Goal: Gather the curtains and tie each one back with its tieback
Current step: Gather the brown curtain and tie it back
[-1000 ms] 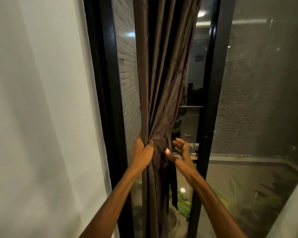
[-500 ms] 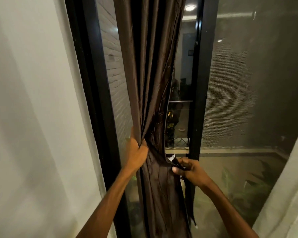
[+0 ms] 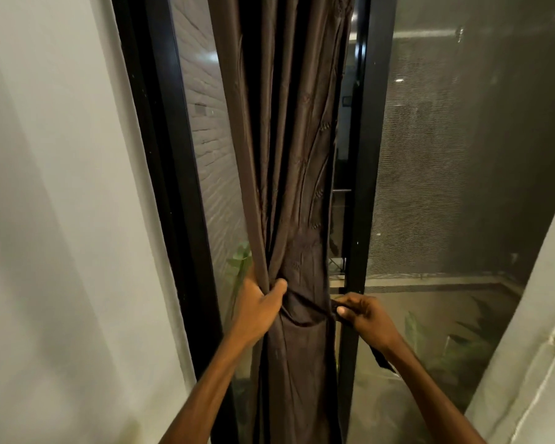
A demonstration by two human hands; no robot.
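Now the dark brown curtain (image 3: 289,149) hangs in bunched folds in front of a black-framed glass door (image 3: 359,155), between the door's left frame and its centre post. The left hand (image 3: 259,307) grips the gathered fabric from the left side, its fingers wrapped behind the folds and its thumb pressed across the front. A matching brown tieback (image 3: 305,310) runs across the front of the bundle at hand height. The right hand (image 3: 364,315) pinches the tieback's end just beside the curtain's right edge, thumb on top, and a loose dark strip hangs below the wrist. White sheer curtains (image 3: 61,219) hang at both sides. Green plants (image 3: 442,354) show through the glass, low on the right.
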